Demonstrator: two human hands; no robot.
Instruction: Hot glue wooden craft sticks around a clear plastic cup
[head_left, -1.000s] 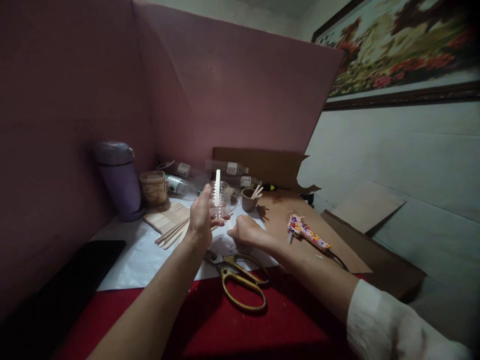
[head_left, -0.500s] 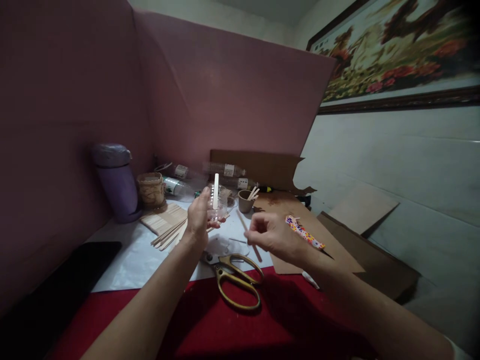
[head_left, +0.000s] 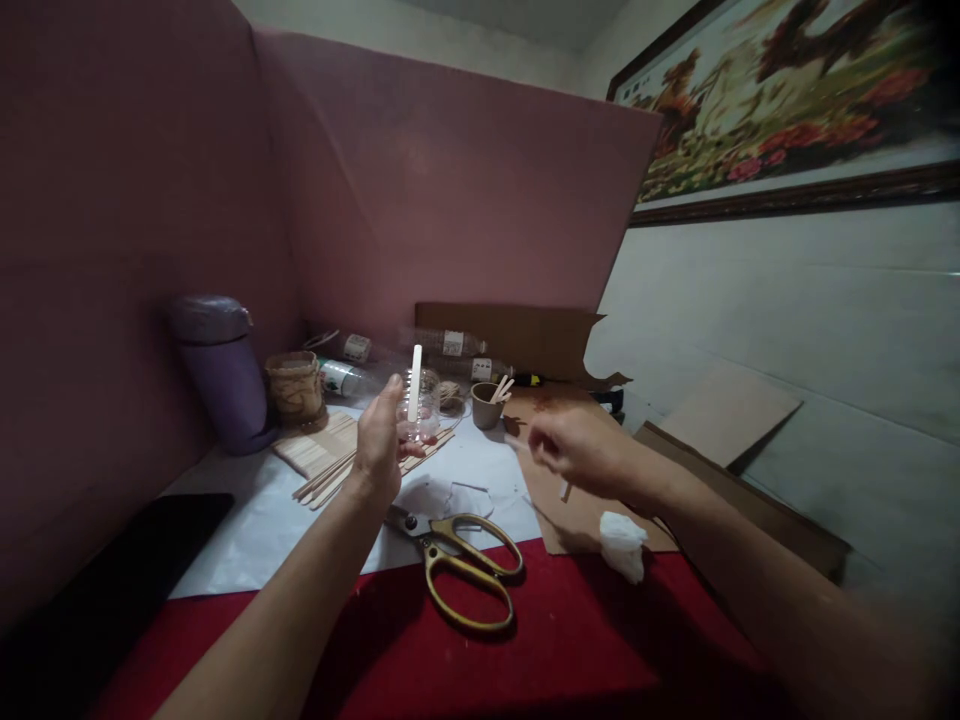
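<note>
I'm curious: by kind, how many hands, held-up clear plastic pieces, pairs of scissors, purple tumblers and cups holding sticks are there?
Left hand, right hand: 2
Clear plastic piece: 1
Scissors: 1
Purple tumbler: 1
Cup holding sticks: 1
Total: 6

Pink panels (head_left: 457, 190) stand to the left and rear, meeting at a vertical corner. A pale wall (head_left: 810, 300), seemingly tiled, runs along the right and bears a dark-framed painting (head_left: 795, 120) with red flowers. Red covering (head_left: 577, 630) at the near edge. Lighting dim, with the left side in deep shadow.
</note>
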